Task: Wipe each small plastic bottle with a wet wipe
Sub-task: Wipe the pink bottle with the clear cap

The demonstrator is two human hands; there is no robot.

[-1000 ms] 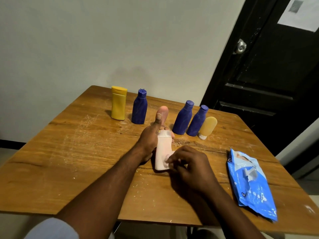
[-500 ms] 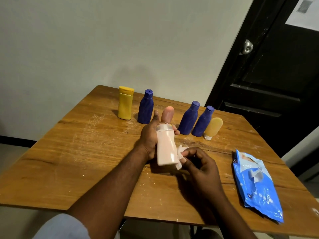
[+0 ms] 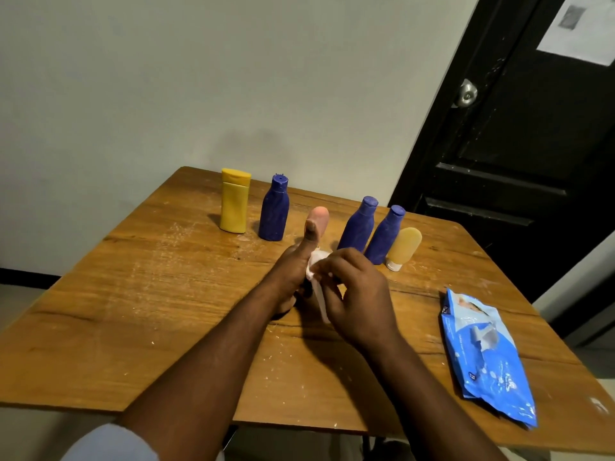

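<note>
Left hand grips pale pink plastic bottle, long axis near-to-far; right hand pinches white wet wipe against it, above the brown wooden table middle.

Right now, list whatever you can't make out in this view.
Head view only:
The pale bottle: almost wholly covered by the left hand and right hand; only a sliver shows.
The wet wipe: bunched under the right fingers, extent hidden.
The pink bottle: lower part behind the left thumb.
The wipes pack: print too small to read.
The paper on the door: blurred, cut off by the frame's edge.
</note>
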